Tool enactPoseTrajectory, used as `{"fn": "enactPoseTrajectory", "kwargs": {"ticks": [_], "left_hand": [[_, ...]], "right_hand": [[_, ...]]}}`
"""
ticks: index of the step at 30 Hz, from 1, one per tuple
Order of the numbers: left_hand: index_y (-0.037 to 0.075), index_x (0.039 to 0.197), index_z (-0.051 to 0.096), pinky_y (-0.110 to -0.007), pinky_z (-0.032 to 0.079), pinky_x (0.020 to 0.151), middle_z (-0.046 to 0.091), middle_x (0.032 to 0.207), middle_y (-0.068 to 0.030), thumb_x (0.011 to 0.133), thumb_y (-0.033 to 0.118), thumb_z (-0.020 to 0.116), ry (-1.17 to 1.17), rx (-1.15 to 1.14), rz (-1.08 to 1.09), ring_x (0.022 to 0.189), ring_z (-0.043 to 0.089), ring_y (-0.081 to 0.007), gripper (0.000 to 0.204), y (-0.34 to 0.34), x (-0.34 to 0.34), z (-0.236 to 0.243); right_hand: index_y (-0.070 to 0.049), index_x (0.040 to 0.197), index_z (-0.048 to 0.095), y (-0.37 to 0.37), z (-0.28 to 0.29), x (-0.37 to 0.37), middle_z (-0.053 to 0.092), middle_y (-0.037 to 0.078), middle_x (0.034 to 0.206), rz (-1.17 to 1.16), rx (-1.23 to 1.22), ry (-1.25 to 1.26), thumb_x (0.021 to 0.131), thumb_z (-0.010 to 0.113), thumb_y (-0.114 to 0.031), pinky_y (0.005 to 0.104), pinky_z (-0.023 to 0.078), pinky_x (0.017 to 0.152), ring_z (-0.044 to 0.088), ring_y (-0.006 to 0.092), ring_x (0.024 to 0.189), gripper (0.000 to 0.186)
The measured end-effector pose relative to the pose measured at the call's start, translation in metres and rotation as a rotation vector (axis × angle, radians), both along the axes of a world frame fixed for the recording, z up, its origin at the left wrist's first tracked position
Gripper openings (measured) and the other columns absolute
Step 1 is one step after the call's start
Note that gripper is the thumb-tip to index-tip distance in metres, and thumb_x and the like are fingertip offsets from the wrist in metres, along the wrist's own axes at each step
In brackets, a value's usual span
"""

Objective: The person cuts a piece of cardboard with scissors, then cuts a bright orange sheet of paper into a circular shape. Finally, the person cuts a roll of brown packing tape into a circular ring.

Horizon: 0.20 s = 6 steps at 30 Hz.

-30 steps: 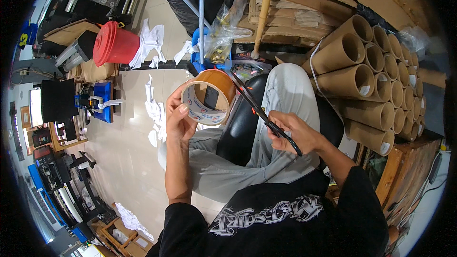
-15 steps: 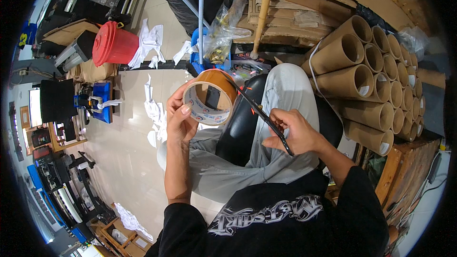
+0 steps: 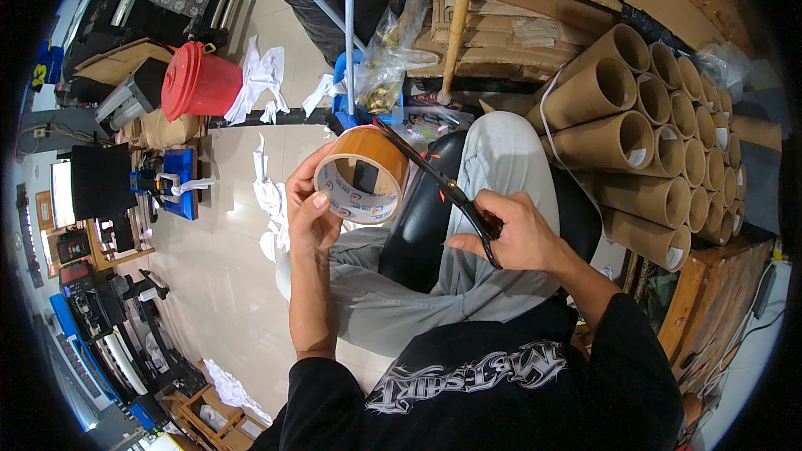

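Observation:
My left hand [image 3: 311,205] grips a wide roll of brown packing tape [image 3: 340,192] at its left side, thumb on the near rim and fingers behind. The roll is tilted so its hollow core faces me. In my right hand [image 3: 514,230] is a pair of black scissors [image 3: 451,192], its handles among my curled fingers, with the thumb stretched to the left. The blades point up and left, and their tips lie along the roll's upper right edge. Whether the blades touch the tape I cannot tell.
Several cardboard tubes [image 3: 597,138], bound by a strap, are stacked at the right. A red lidded bucket [image 3: 200,83] stands at the far left, near white scraps [image 3: 265,71] on the tiled floor. A blue bin [image 3: 341,108], poles and flattened cardboard [image 3: 510,25] are ahead.
The scissors have shifted up and left, so their tips now reach the roll's top edge. My right hand has turned slightly around the handles. The tape roll has tipped and moved a little left.

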<state>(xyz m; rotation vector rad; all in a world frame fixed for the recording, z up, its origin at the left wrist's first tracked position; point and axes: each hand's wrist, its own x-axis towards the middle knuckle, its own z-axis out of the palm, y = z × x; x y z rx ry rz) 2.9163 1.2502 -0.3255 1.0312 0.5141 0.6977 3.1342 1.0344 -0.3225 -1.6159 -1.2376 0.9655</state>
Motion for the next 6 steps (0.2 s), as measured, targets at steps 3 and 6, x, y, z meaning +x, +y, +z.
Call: {"fn": "enactPoseTrajectory", "kwargs": {"ticks": [3, 6], "left_hand": [[-0.012, 0.136, 0.053, -0.039, 0.051, 0.105, 0.064, 0.129, -0.0239, 0.073, 0.025, 0.080, -0.011, -0.013, -0.015, 0.116, 0.066, -0.0282, 0.078, 0.0009, -0.0029, -0.0013], [-0.012, 0.138, 0.052, -0.040, 0.051, 0.105, 0.064, 0.130, -0.0234, 0.074, 0.026, 0.080, -0.033, -0.031, -0.028, 0.116, 0.066, -0.0290, 0.079, 0.0028, -0.0072, -0.0057]], "right_hand": [[-0.003, 0.074, 0.051, -0.0010, 0.0001, 0.0003, 0.053, 0.013, 0.056, 0.014, -0.047, -0.005, 0.080, 0.087, -0.039, 0.0368, 0.040, 0.048, 0.058, 0.0243, 0.049, 0.051], [-0.003, 0.076, 0.053, -0.0033, -0.0089, -0.0035, 0.053, 0.014, 0.057, -0.030, -0.047, 0.098, 0.081, 0.087, -0.039, 0.0364, 0.040, 0.048, 0.056, 0.0229, 0.048, 0.050]]}}
